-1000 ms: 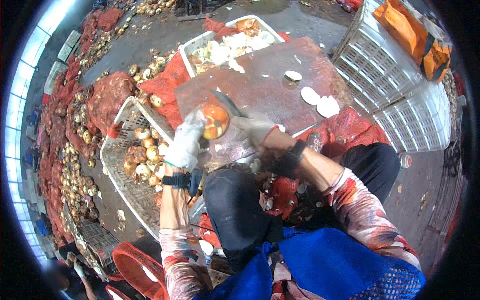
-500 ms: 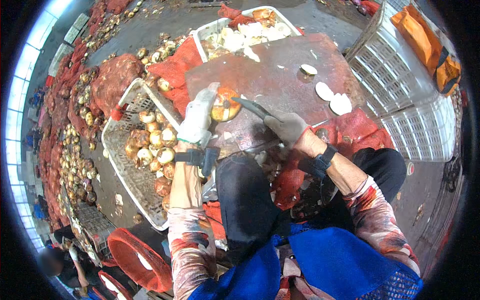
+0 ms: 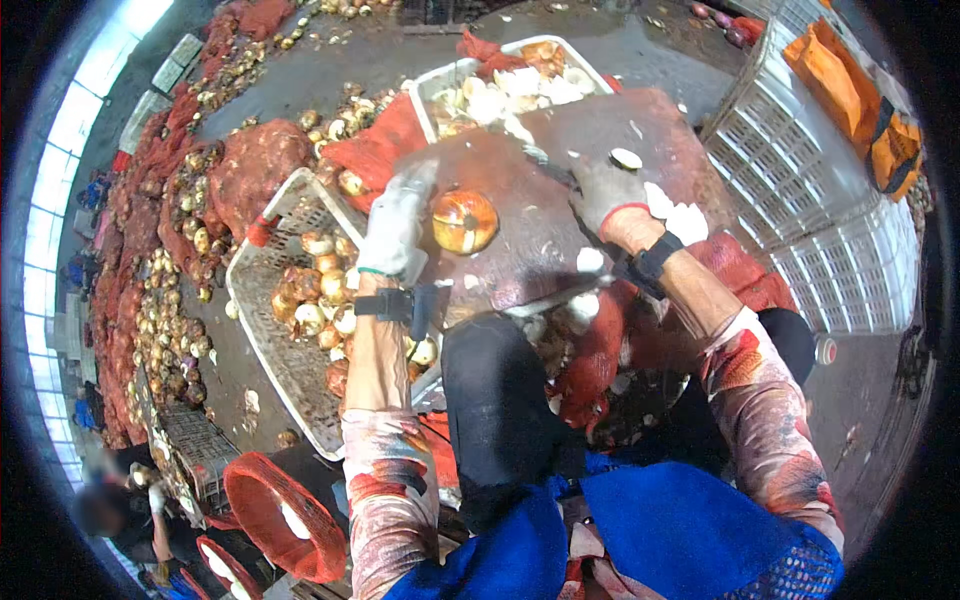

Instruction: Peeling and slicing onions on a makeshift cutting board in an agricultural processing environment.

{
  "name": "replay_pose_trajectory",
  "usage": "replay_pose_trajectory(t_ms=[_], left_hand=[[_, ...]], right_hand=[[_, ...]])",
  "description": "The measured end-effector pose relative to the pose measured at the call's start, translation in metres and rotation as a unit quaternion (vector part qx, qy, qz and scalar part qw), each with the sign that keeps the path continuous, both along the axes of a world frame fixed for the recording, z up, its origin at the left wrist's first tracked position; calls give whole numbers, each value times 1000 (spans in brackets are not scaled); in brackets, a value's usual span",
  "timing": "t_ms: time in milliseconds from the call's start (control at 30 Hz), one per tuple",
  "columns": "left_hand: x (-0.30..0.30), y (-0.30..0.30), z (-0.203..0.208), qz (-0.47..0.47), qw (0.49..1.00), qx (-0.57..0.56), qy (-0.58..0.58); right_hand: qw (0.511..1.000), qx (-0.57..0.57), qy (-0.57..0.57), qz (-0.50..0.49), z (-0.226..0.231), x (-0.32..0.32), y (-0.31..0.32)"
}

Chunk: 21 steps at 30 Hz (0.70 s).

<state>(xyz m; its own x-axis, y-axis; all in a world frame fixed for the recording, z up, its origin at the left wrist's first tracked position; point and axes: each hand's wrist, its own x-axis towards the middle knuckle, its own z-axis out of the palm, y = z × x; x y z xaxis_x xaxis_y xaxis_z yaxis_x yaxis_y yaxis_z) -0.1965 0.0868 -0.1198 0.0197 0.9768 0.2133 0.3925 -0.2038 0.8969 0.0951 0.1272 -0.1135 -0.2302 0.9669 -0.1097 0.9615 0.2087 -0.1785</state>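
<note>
Left hand [image 3: 395, 228], gloved, grips onion [image 3: 464, 221] at frame centre on cutting board [image 3: 560, 250]. Right hand [image 3: 603, 190] closed on knife [image 3: 545, 158], upper centre. Best keep fingertips back from blade, onion pressed flat.

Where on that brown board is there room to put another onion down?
Bare patches on the reddish-brown cutting board: between the cut golden onion and the gloved right hand, and the upper right corner. Crowded: white onion slices beside the right hand, scraps along the near edge. The gloved left hand holds the left edge.

Onion [image 3: 464, 221] on board [image 3: 560, 160]; crate [image 3: 290, 340] left, bin [image 3: 500, 75] behind, stacked crates [image 3: 800, 170] right.
</note>
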Motion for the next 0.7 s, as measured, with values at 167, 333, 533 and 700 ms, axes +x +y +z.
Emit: replay_pose_trajectory(t_ms=[167,333,533,700], left_hand=[[58,-22,96,51,968,47,241],[143,-70,100,-68,705,314,632],[209,-158,169,-315,783,298,446],[232,-222,180,-34,618,539,572]], right_hand=[[994,72,48,69,7,16,3],[950,-45,302,65,117,11,-17],[853,-150,340,367,131,13,-79],[707,-365,438,418,167,0,-141]])
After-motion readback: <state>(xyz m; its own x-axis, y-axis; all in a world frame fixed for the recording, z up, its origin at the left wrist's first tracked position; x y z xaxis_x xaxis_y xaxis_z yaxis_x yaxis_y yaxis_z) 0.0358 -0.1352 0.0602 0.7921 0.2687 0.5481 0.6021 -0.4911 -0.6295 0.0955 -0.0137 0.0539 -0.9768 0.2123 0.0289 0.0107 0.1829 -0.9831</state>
